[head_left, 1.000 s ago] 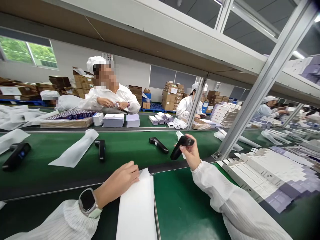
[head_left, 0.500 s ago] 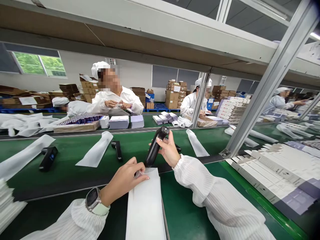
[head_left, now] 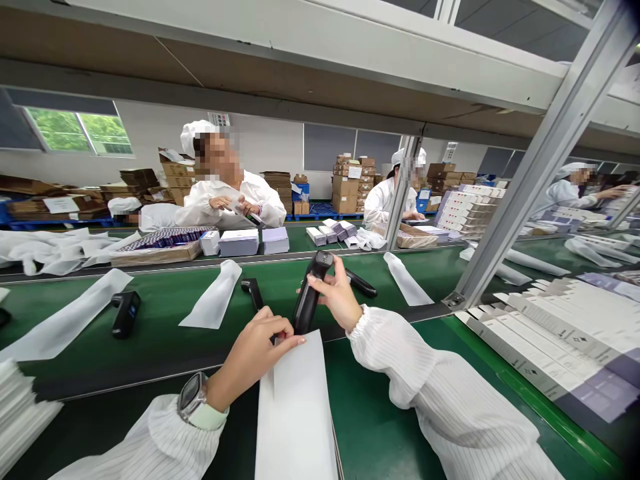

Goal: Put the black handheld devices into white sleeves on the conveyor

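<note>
My right hand (head_left: 336, 293) is closed around a black handheld device (head_left: 310, 300) with a short angled head, held tilted with its lower end at the top of a white translucent sleeve (head_left: 297, 413). Whether that end is inside the sleeve I cannot tell. My left hand (head_left: 263, 350) pinches the sleeve's upper edge between thumb and fingers. Similar black devices lie on the green conveyor belt: one (head_left: 126, 313) at left, one (head_left: 253, 293) behind my left hand and one (head_left: 364, 285) beyond my right hand.
White sleeves (head_left: 213, 297) lie along the belt. Flat cartons (head_left: 555, 340) are stacked at right, and a white pile (head_left: 23, 413) stands at lower left. A metal post (head_left: 530, 160) rises at right under an overhead shelf (head_left: 300, 47). Co-workers (head_left: 235, 200) sit across the belt.
The devices and sleeves on the belt have shifted right. My left hand has moved slightly right and still pinches the sleeve edge. My right hand keeps hold of the device in nearly the same place.
</note>
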`<state>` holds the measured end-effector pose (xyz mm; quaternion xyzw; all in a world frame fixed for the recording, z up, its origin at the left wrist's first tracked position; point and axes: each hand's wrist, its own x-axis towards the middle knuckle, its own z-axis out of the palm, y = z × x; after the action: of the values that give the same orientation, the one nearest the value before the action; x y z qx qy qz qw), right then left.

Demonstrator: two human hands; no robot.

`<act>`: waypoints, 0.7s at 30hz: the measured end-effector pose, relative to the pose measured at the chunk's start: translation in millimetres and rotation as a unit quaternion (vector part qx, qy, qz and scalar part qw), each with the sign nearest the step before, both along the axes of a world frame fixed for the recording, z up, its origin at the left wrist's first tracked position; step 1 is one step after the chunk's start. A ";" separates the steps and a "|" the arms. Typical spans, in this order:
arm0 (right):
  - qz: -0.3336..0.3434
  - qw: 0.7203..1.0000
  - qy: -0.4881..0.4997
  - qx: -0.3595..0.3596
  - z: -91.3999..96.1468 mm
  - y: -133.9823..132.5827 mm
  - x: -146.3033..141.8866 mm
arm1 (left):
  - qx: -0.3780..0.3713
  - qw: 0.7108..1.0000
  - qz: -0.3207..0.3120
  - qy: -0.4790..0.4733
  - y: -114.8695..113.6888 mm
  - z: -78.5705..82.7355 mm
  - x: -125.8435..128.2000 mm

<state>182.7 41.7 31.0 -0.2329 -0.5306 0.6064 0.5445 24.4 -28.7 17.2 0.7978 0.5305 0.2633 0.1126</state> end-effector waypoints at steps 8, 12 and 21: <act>-0.018 1.000 0.012 0.020 4.9 -1.8 8.5 | 0.013 0.996 -0.042 0.075 -3.4 -8.9 3.4; -0.002 1.000 -0.011 -0.009 -6.8 -5.5 -0.9 | 0.013 0.997 -0.034 0.065 -4.0 -8.0 4.3; 0.292 0.945 -0.145 0.013 -32.5 -6.6 -2.5 | 0.077 0.992 0.078 -0.055 -3.1 15.4 13.1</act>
<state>180.2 35.1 -1.5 -0.1458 -0.6564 0.6914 0.2644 37.4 -31.8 32.5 0.7447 0.5621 0.3548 0.0596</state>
